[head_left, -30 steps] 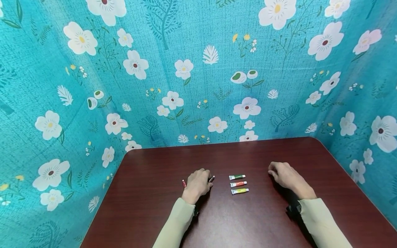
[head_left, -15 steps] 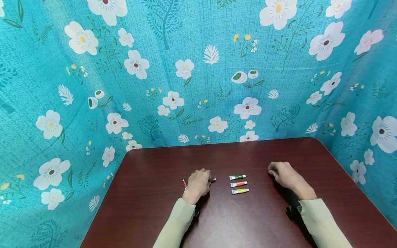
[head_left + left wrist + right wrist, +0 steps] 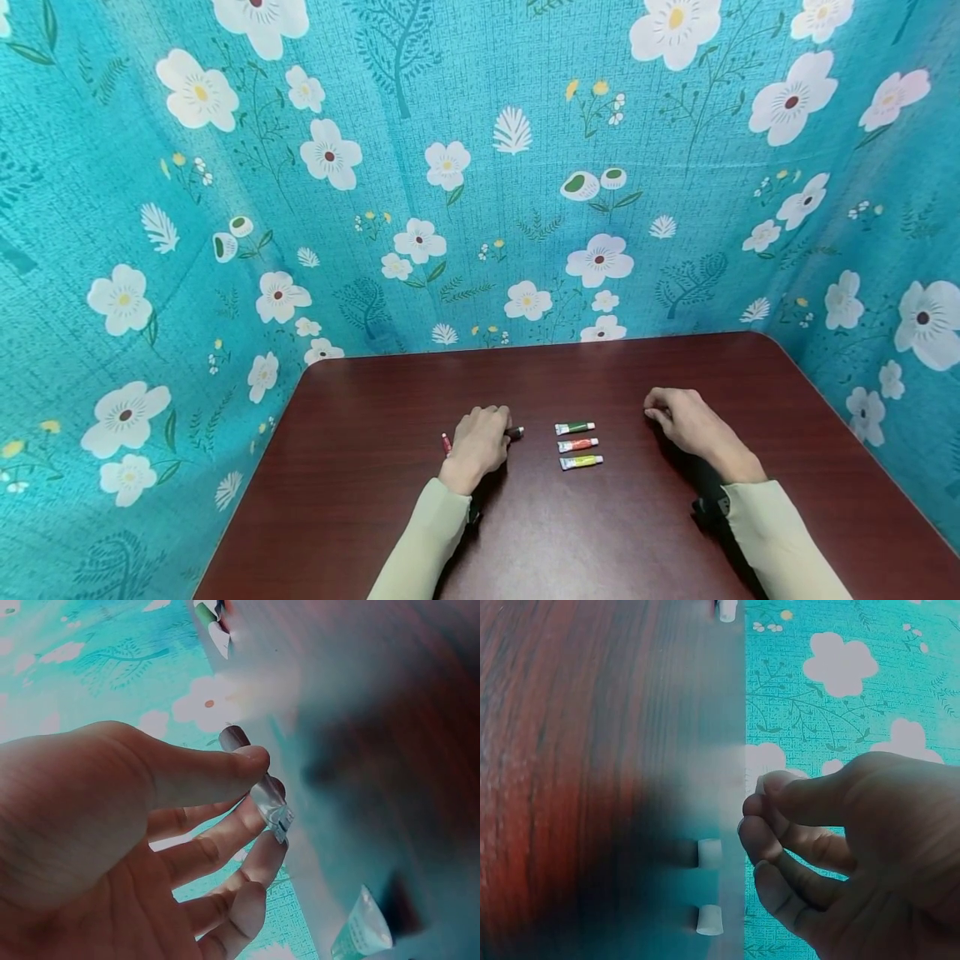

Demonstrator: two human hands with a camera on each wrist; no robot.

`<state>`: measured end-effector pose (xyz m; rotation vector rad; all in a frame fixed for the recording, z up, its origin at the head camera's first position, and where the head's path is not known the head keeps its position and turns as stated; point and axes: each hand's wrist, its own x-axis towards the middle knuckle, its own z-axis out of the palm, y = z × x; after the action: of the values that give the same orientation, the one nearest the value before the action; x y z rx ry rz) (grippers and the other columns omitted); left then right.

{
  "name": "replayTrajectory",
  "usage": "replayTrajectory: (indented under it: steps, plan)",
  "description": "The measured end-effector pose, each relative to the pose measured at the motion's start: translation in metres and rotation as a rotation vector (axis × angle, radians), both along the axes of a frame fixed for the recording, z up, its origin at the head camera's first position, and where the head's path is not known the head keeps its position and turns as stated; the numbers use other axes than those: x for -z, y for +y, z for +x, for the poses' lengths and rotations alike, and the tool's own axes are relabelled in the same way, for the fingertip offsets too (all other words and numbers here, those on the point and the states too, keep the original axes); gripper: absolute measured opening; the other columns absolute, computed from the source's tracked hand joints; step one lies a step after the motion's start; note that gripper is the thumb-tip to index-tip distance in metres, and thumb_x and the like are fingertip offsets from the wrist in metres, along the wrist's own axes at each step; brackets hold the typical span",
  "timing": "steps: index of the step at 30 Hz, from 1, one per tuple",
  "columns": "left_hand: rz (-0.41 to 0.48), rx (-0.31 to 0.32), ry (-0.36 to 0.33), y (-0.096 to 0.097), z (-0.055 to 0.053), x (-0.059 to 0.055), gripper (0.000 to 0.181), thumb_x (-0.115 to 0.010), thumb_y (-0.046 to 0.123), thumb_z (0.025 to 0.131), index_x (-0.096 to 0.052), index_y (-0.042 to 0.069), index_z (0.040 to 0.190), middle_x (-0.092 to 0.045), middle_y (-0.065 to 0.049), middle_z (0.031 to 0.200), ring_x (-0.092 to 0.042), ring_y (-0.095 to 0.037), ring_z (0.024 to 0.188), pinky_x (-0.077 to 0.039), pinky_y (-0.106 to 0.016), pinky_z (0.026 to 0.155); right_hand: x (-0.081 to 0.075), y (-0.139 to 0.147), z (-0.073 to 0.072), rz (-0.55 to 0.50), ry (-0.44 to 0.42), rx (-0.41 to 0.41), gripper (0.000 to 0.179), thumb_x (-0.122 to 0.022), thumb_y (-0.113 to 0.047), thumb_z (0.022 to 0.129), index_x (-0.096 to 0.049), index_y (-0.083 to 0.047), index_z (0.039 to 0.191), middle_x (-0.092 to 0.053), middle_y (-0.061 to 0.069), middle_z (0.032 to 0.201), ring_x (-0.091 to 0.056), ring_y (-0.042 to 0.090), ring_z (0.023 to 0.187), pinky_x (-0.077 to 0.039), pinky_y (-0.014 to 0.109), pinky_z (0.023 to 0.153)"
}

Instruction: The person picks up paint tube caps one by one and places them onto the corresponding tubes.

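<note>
My left hand (image 3: 480, 446) pinches a small dark brown paint tube (image 3: 268, 796) between thumb and fingertips. Its silver crimped end shows in the left wrist view, while in the head view the other end pokes out to the right of the fingers. Just left of that hand lies a red paint tube (image 3: 446, 443), partly covered by it. Green (image 3: 574, 427), orange-red (image 3: 577, 445) and yellow (image 3: 581, 462) paint tubes lie in a column between the hands. My right hand (image 3: 693, 425) is right of them, holding nothing, fingers loosely curled and thumb against the index fingertip.
The dark red-brown table (image 3: 600, 542) has rounded far corners. Behind it and along both sides hangs a turquoise floral curtain (image 3: 480, 208). White tube caps (image 3: 709, 853) show in the right wrist view, left of the right hand.
The dark tube in my left hand has turned from a slant to nearly level, its tip pointing right. My right hand has shifted very slightly up and left. The other tubes stay put.
</note>
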<state>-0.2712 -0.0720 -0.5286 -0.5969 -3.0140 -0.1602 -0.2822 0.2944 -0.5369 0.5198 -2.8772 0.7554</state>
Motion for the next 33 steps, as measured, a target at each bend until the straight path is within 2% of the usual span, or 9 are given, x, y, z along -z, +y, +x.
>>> replayTrajectory:
  steps: [9, 16, 28, 33]
  plan:
    - [0.031, 0.012, 0.022, -0.0021, 0.0003, -0.0012, 0.012, -0.079, 0.02, 0.098, -0.071, 0.016, 0.106, -0.074, -0.002, 0.1, -0.069, -0.026, 0.09, -0.06, -0.041, 0.077, -0.0008, 0.0001, -0.0024, -0.023, 0.006, 0.013, 0.007, -0.072, 0.0, 0.098, -0.075, -0.006, 0.1, -0.071, 0.002, 0.089, -0.059, 0.013, 0.076, -0.054, 0.032, 0.068]
    - [0.026, 0.041, 0.059, -0.001, 0.0015, -0.0004, 0.011, -0.08, 0.02, 0.096, -0.072, 0.017, 0.103, -0.074, -0.001, 0.098, -0.069, -0.025, 0.087, -0.059, -0.04, 0.074, -0.0016, -0.0012, -0.0036, -0.04, -0.006, 0.011, 0.008, -0.072, -0.002, 0.099, -0.075, -0.008, 0.103, -0.073, 0.002, 0.093, -0.062, 0.015, 0.081, -0.057, 0.036, 0.073]
    - [0.024, 0.041, 0.053, -0.0005, 0.0044, -0.004, 0.009, -0.078, 0.022, 0.098, -0.073, 0.018, 0.105, -0.074, 0.0, 0.101, -0.069, -0.024, 0.089, -0.06, -0.04, 0.079, -0.0046, -0.0066, -0.0003, -0.101, 0.014, -0.009, 0.008, -0.07, -0.005, 0.102, -0.076, -0.008, 0.106, -0.074, 0.002, 0.097, -0.062, 0.014, 0.083, -0.056, 0.033, 0.075]
    - [0.038, 0.06, 0.096, 0.0001, 0.0052, -0.0047, 0.008, -0.079, 0.02, 0.097, -0.073, 0.018, 0.102, -0.074, 0.001, 0.099, -0.069, -0.024, 0.088, -0.059, -0.04, 0.078, -0.0055, -0.0095, 0.0007, -0.119, 0.006, -0.01, 0.007, -0.07, -0.007, 0.103, -0.075, -0.01, 0.106, -0.074, 0.0, 0.097, -0.061, 0.013, 0.084, -0.055, 0.033, 0.076]
